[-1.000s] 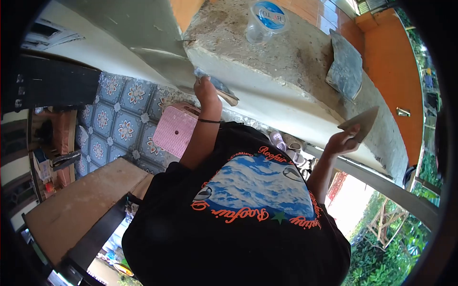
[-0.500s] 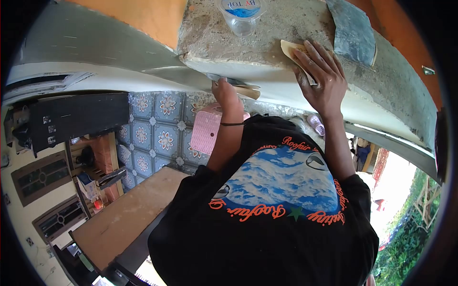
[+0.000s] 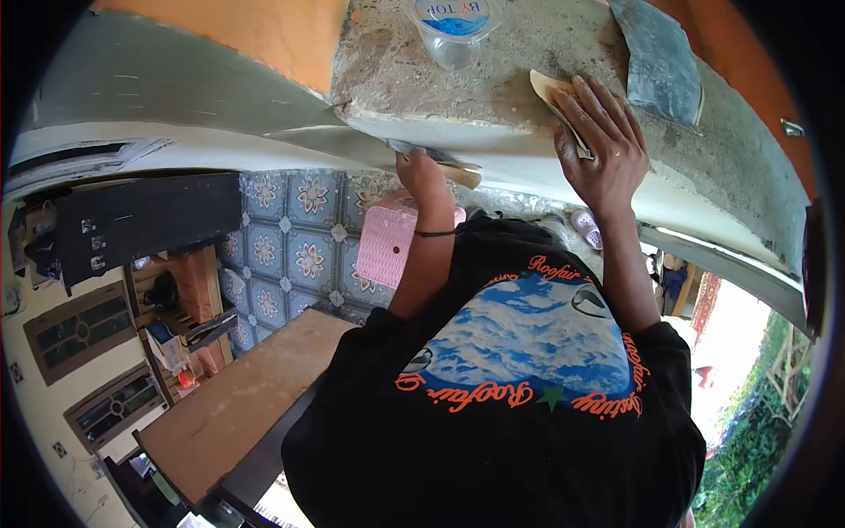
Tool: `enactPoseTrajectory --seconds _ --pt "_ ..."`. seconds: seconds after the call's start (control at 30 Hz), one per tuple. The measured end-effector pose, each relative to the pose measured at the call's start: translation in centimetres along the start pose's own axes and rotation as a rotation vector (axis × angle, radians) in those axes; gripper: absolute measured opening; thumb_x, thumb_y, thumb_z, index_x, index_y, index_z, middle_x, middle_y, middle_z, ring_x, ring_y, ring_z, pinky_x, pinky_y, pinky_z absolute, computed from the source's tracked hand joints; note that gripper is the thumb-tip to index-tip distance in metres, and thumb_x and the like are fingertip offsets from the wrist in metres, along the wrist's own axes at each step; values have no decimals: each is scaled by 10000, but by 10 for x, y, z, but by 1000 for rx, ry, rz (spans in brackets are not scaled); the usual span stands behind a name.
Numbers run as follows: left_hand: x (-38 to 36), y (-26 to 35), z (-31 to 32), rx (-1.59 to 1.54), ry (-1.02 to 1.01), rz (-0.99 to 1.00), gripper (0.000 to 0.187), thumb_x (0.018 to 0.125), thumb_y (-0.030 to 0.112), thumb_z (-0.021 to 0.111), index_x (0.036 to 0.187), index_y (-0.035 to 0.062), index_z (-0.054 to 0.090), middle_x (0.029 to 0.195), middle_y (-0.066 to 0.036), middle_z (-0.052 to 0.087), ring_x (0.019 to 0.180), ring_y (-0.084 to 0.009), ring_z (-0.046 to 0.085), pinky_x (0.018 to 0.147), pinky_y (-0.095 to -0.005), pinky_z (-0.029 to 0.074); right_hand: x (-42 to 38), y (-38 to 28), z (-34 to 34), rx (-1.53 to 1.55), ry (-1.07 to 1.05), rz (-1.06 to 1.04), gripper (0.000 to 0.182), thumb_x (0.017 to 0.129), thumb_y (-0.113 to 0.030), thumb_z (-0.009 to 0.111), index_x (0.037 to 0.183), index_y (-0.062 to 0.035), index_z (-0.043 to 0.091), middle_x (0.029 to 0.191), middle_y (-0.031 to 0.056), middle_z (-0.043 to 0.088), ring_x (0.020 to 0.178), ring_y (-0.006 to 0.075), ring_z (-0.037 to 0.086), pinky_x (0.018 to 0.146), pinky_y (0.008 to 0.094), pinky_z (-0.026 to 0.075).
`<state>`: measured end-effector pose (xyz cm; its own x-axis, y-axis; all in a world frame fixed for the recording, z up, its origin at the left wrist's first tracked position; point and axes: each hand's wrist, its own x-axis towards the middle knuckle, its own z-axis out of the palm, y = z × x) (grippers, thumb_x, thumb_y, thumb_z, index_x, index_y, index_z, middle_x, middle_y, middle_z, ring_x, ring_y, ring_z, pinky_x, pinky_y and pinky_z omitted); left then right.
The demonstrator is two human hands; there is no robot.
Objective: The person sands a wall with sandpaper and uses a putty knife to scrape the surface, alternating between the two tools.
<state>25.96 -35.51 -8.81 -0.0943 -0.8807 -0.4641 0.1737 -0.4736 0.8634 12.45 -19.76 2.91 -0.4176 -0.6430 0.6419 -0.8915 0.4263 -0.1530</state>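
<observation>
My left hand (image 3: 426, 180) is closed on a folded sheet of sandpaper (image 3: 461, 176), tan on one side and grey on the other, held below the ledge's front edge. My right hand (image 3: 609, 150) grips a second, tan-backed sandpaper piece (image 3: 549, 88) at the edge of the concrete ledge (image 3: 510, 88). Its fingers lie over the top and the thumb is lower, against the front. A clear plastic cup (image 3: 454, 42) with a blue printed lid sits on the ledge. Right of my right hand lies a larger grey sheet of sandpaper (image 3: 662, 70).
Beneath my left arm is a pink ridged plastic stool (image 3: 387, 246) on the blue flowered tile floor (image 3: 308, 194). A brown-topped table (image 3: 246, 396) stands at lower left. Lilac clogs (image 3: 585, 227) lie below the ledge. An orange wall (image 3: 238, 35) borders the ledge.
The view has shifted slightly, so the ledge and room sit a little farther right. Both hands keep their sandpaper, with only a small shift in position.
</observation>
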Motion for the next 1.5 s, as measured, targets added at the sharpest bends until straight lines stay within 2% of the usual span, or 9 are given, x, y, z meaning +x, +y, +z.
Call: enactPoseTrajectory --seconds 0.2,0.37,0.53,0.6,0.73,0.93,1.07,1.17,1.5 --pt "22 -8 -18 20 -67 40 435 815 1 383 1243 -68 413 1192 -152 502 1079 -238 514 942 -328 382 0 -5 -1 34 16 5 283 746 -252 655 1025 -214 686 1098 40 639 1097 207 564 949 377 408" --pt "-20 -11 4 80 26 448 468 837 36 354 1291 -76 368 1199 -175 494 1053 -253 507 937 -328 370 0 -8 -3 -2 -3 21 257 756 -254 653 1006 -208 694 1087 36 644 1091 200 568 951 364 406" --pt "-1 -2 -6 42 -120 204 544 836 31 349 1362 -70 257 1332 -203 376 1200 -271 406 1027 -318 274 3 -5 0 -20 23 13 247 770 -260 648 1009 -214 693 1082 30 647 1086 196 572 955 361 404" --pt "-30 -6 -1 228 -61 579 621 823 48 346 1378 -115 122 1268 -299 424 1093 -310 497 957 -302 345 0 -7 0 -19 13 12 246 773 -260 647 1010 -214 692 1082 29 647 1085 197 573 955 363 404" --pt "3 0 -16 109 -130 271 637 833 45 338 1390 -99 64 1365 -326 299 1177 -308 437 1008 -302 287 1 -5 1 -17 25 12 251 771 -256 648 1014 -209 690 1082 33 647 1094 199 566 956 373 401" --pt "-35 9 3 190 -51 648 616 840 25 334 1402 -76 105 1414 -231 266 1213 -252 384 1013 -271 263 0 -8 0 3 26 14 251 769 -237 651 1014 -200 689 1091 35 642 1106 202 557 961 376 393" --pt "-37 26 -1 142 -73 292 624 853 56 321 1402 -73 54 1414 -314 216 1284 -292 352 1030 -296 242 1 -10 -1 -5 44 6 256 763 -213 654 1016 -195 687 1099 36 638 1103 205 557 957 368 395" --pt "-44 23 10 224 -52 736 619 854 38 318 1409 -61 62 1425 -261 239 1248 -252 359 1024 -269 247 1 -12 -1 3 46 18 262 764 -205 651 1024 -196 685 1097 36 639 1099 207 560 956 363 396" --pt "-53 28 14 305 -71 883 606 856 32 308 1390 -94 50 1453 -285 102 1368 -324 125 1099 -321 116 1 -12 -2 -21 44 16 254 778 -211 642 1029 -198 682 1103 41 636 1105 210 558 960 364 391"
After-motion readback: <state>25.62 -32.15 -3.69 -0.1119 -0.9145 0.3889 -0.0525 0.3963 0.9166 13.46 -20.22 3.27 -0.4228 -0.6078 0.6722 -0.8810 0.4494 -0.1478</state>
